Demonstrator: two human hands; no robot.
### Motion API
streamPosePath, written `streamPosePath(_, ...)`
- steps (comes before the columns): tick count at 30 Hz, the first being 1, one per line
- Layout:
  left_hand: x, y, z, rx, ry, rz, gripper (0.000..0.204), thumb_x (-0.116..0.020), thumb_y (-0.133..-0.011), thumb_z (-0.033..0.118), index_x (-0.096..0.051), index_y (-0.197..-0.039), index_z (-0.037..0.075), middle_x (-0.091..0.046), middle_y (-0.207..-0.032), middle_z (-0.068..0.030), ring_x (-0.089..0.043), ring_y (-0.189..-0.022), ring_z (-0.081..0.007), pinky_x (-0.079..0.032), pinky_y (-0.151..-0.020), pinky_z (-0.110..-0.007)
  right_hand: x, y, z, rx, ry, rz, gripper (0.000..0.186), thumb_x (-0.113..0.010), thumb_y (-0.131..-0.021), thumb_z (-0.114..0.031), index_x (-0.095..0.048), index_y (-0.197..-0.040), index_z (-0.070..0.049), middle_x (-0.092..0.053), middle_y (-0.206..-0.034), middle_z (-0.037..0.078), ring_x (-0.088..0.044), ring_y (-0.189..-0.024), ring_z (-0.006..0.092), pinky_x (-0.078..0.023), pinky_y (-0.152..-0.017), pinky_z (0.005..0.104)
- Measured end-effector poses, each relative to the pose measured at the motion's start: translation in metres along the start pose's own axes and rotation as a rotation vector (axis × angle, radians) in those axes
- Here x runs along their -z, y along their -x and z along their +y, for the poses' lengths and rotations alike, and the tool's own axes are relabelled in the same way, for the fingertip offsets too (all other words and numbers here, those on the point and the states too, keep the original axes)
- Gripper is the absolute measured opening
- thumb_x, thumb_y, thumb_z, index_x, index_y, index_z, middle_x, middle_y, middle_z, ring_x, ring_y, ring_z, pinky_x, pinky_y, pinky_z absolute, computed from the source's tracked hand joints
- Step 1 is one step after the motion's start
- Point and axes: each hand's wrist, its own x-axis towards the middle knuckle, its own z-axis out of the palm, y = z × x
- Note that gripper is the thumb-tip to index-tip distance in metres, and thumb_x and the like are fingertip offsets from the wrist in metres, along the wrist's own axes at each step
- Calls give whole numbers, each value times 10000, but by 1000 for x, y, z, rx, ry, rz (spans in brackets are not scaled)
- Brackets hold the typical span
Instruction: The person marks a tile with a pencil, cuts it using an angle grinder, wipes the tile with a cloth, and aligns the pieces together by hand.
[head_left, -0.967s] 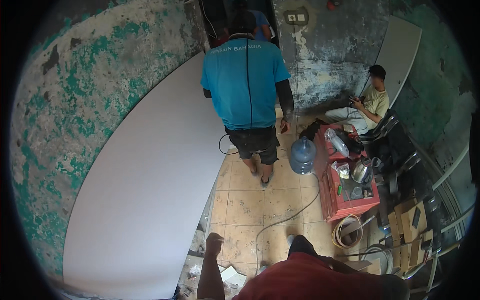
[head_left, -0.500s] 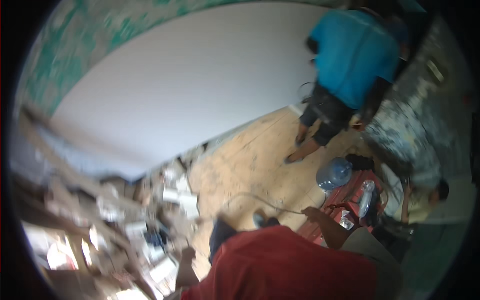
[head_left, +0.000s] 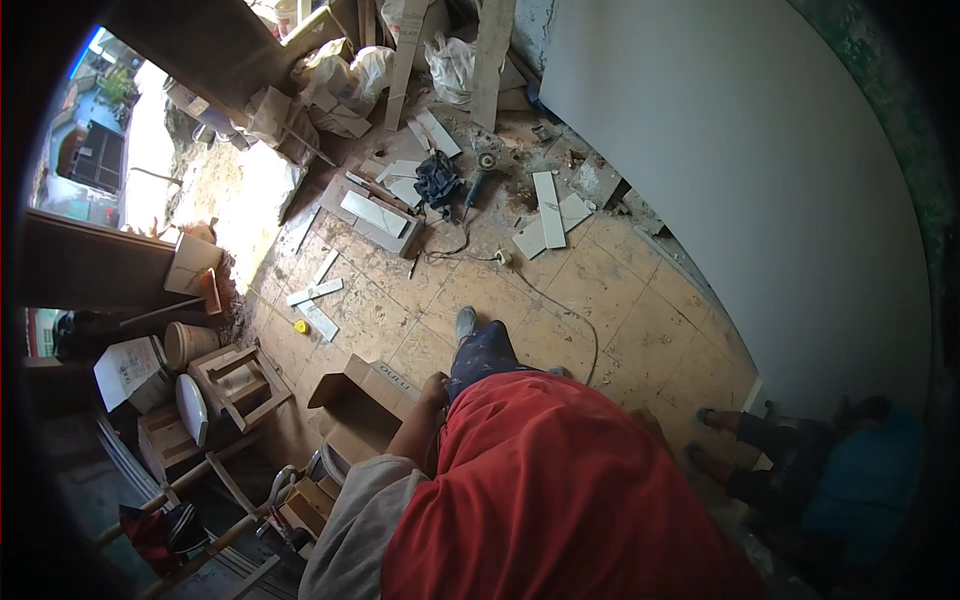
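Note:
My left hand (head_left: 435, 389) hangs beside my left thigh, near the flap of an open cardboard box (head_left: 345, 410). Its fingers are mostly turned away, so I cannot see whether anything is in them. My right hand is not visible; the red shirt (head_left: 540, 470) fills that side. On the floor ahead lies an angle grinder (head_left: 476, 187), with a dark crumpled cloth (head_left: 437, 182) next to it. A pale plug connection (head_left: 503, 257) joins its lead to a dark cord (head_left: 566, 308) that curves back toward my feet. White tile strips (head_left: 549, 210) lie to the grinder's right.
More tile strips (head_left: 316, 292) and a yellow tape measure (head_left: 302, 326) lie to the left. A wooden frame (head_left: 240, 385), bucket (head_left: 190, 343) and ladder (head_left: 225, 480) crowd the left side. A large pale panel (head_left: 740, 180) stands right, near a person in blue (head_left: 865, 480).
My view has swung left, from the panel and red crate to the doorway and tile pieces. My right hand, which held the cord, has left the view. The person in blue now appears lower right.

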Motion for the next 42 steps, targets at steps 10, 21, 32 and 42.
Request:
streamPosePath(10,179,-40,-39,203,-112,5,231,-583,-871,159,-665,-1042,28,-694,-1056,-245,-657,-1037,-387,-509,-867,-431,-143,19,-169,-188,137,88,441,-522,-1014,-318,-494,-1342,-24,-616,-1059,131,-620,-900,195,-517,-770,364)
streamPosePath(21,307,-54,-17,314,354,164,367,-550,-907,89,-542,-1264,3,-653,-941,-161,-674,-835,-282,-544,-759,-383,-292,-63,-373,33,396,-273,488,-611,-966,-317,-544,-1331,-1,-655,-1119,144,-641,-941,214,-527,-785,353)
streamPosePath(32,282,-110,31,567,87,69,770,-658,-854,424,-356,-1517,172,-244,-1581,-226,-221,-1461,-419,-203,-1145,-588,-486,-297,-585,388,1245,-329,666,-823,-749,-360,-577,-1286,-51,-651,-1231,178,-629,-1142,327,-502,-967,398)
streamPosePath(42,345,-312,-146,545,18,352,806,-629,-879,407,-301,-1539,81,-199,-1582,-284,-252,-1442,-467,-254,-1166,-491,-824,-515,-577,660,1159,-254,941,-843,-734,-348,-327,-1480,-96,-394,-1477,158,-396,-1380,329,-393,-1119,417)
